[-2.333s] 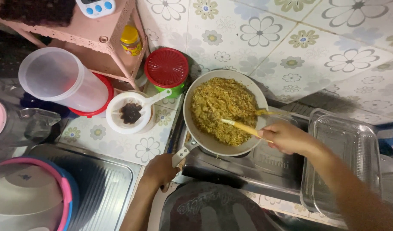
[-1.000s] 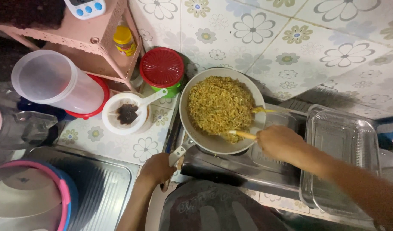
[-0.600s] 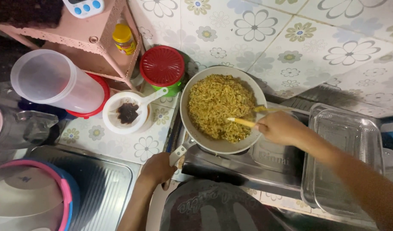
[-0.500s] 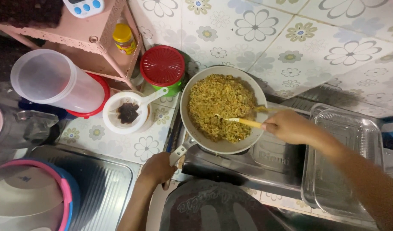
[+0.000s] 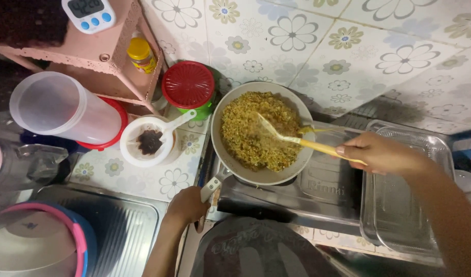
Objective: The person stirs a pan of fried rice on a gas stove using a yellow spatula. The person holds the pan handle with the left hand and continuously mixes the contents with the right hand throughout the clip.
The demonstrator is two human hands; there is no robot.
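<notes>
We had our left hand [image 5: 187, 205] closed around the pan handle [image 5: 211, 189] at the near edge of the stove [image 5: 297, 197], and our right hand [image 5: 381, 154] closed on the yellow spatula [image 5: 297, 139], its blade lying in the rice [image 5: 258, 131]. The pale frying pan [image 5: 261, 177] sat on the burner, close against the tiled wall at the back of the worktop [image 5: 143, 177], with the rice spread over most of its floor. To stir well, we judged, the left grip needed to stay firm so the pan would not turn or slide off the burner, while the spatula scraped flat along the bottom and folded the grains toward the middle rather than pushing them over the shallow rim. Just left of the pan stood a small white bowl [image 5: 143, 146] holding something dark and a spoon, behind it a green tub with a red lid [image 5: 188, 84], and to the right a clear glass dish [image 5: 404, 205], empty as far as we could tell.
</notes>
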